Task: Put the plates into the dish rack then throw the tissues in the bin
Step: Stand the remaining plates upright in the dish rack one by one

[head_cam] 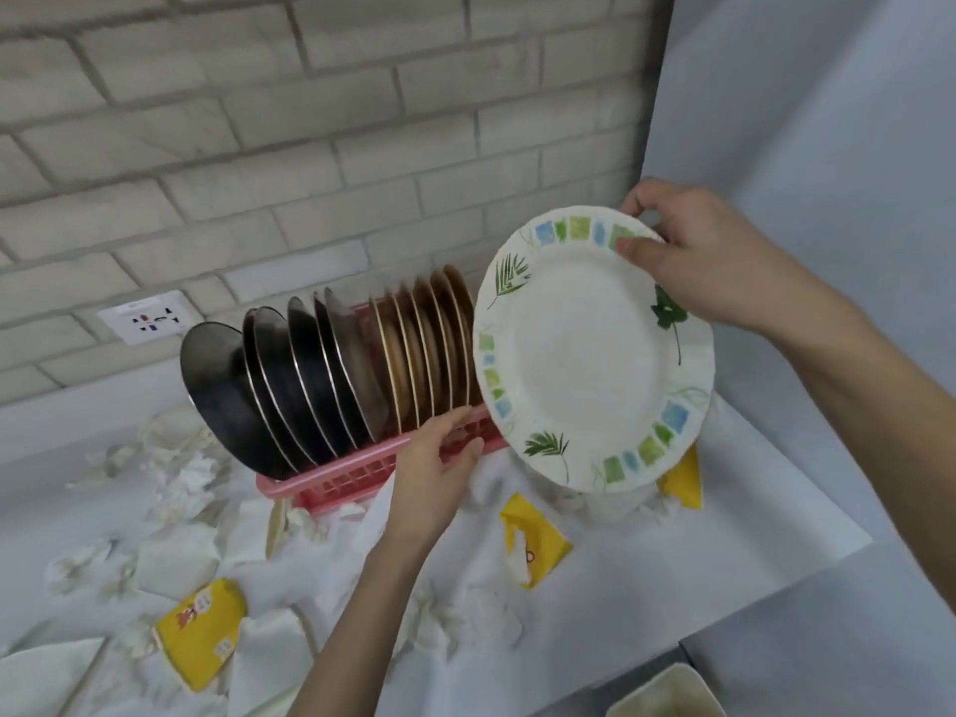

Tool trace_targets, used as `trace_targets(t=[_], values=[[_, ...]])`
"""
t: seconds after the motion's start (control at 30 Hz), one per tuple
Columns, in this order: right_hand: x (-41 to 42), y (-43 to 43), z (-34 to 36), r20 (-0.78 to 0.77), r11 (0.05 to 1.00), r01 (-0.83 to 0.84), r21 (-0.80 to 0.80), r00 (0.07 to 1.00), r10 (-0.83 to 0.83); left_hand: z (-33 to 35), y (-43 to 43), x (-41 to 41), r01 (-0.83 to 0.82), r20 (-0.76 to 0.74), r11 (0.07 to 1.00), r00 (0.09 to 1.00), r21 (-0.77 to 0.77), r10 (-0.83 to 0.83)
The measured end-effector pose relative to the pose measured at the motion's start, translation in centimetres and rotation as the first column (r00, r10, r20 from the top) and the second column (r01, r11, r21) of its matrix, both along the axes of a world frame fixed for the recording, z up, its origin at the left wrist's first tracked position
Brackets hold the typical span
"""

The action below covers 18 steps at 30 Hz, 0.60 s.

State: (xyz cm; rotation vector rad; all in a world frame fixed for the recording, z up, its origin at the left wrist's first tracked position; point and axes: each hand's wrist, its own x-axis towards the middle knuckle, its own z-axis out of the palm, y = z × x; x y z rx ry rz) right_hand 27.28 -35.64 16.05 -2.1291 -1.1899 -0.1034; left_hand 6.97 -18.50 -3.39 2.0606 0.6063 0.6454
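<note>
My right hand (693,256) grips the top rim of a white plate (584,349) with green leaves and blue-green squares, held tilted in the air at the right end of the pink dish rack (362,470). My left hand (439,463) rests on the rack's front rim, fingers curled on it. The rack holds several dark steel plates (289,385) on the left and several brown plates (424,349) on the right, all standing on edge. Crumpled white tissues (181,478) lie scattered over the white table, left of and in front of the rack.
Yellow tissue packets lie at the front left (202,628), the middle (533,545) and behind the plate (683,478). A wall socket (147,318) sits on the brick wall. A pale container's corner (667,690) shows at the bottom right, beyond the table's edge.
</note>
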Motion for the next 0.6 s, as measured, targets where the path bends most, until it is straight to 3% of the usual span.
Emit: trace_targets(t=[0.1, 0.2, 0.43, 0.6], values=[[1.9, 0.6, 1.1, 0.1, 0.996, 0.042, -0.074, 0.994, -0.035, -0.8, -0.1, 1.6, 0.09, -0.12, 0.974, 0.991, 0.206, -0.066], [3.7, 1.8, 1.4, 0.149, 0.986, 0.092, -0.141, 0.986, -0.071, -1.9, -0.1, 2.4, 0.119, -0.27, 0.933, 0.963, 0.339, -0.025], [6.3, 6.3, 1.7, 0.198, 0.977, 0.144, -0.158, 0.974, -0.112, -3.3, -0.9, 2.9, 0.061, -0.326, 0.882, 0.939, 0.467, 0.108], [6.5, 10.2, 1.9, 0.12, 0.983, 0.086, -0.164, 0.991, -0.067, -3.5, -1.3, 3.3, 0.043, -0.324, 0.869, 0.936, 0.492, 0.137]])
